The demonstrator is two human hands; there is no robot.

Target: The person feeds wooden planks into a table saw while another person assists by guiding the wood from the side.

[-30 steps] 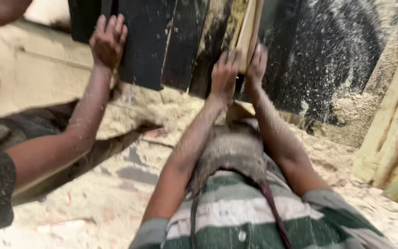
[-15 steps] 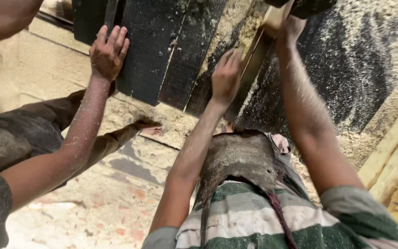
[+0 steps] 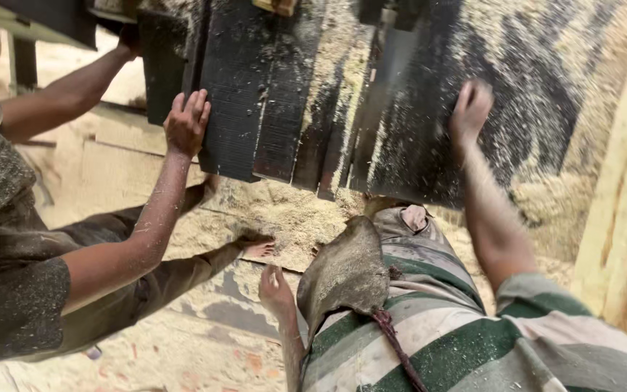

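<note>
My right hand (image 3: pixel 471 109) lies palm down on the dark, sawdust-covered machine table (image 3: pixel 429 145); it is blurred and holds nothing. My left hand (image 3: pixel 276 289) hangs low beside my hip, fingers loosely apart and empty, above the sawdust floor. Several dark planks (image 3: pixel 255 101) lie side by side on the table to the left. A co-worker's hand (image 3: pixel 186 122) presses flat against the near end of those planks, and the co-worker's other hand (image 3: pixel 128 40) reaches to their far left edge. A pale wood piece (image 3: pixel 277 6) shows at the top edge.
The co-worker stands at the left in dark clothes, one bare foot (image 3: pixel 255 248) on the sawdust-covered floor (image 3: pixel 183 348). Pale timber boards (image 3: pixel 618 218) lean along the right edge. Heaped sawdust (image 3: pixel 546 196) lies below the table's right side.
Both my hands were up on a pale wooden strip at the table. Now my left hand has dropped to my side and my right hand rests on the table without the strip.
</note>
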